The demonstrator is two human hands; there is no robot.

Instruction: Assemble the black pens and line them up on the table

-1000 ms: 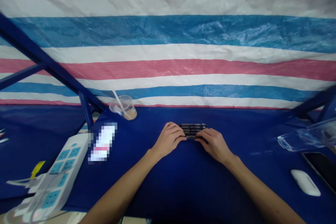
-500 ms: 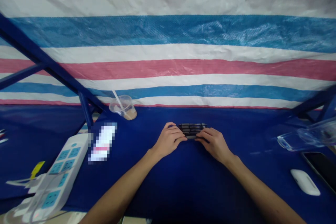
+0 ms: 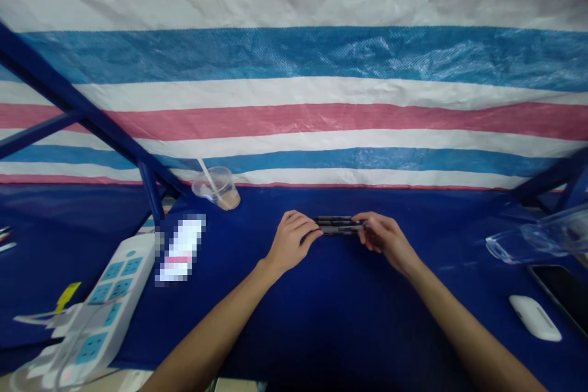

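Observation:
Several dark pens [image 3: 339, 225] lie side by side, crosswise on the blue table, between my two hands. My left hand [image 3: 294, 239] is closed around their left ends, thumb at the near side and fingers over the far side. At the right ends, my right hand [image 3: 382, 237] grips the pens between thumb and fingers, its other fingers curled beneath. Both hands partly hide the pen ends.
A clear cup [image 3: 222, 188] with a straw leans at the back left. Nearer are a pixelated bright phone [image 3: 181, 249] and a white power strip [image 3: 110, 294]. To the right are a clear bottle [image 3: 542, 236], a dark phone [image 3: 563, 294] and a white case [image 3: 535, 318].
My right hand has moved slightly right and away from me, its fingers now curled at the pen ends. The pens sit closer together in a narrower row. My left hand has shifted slightly.

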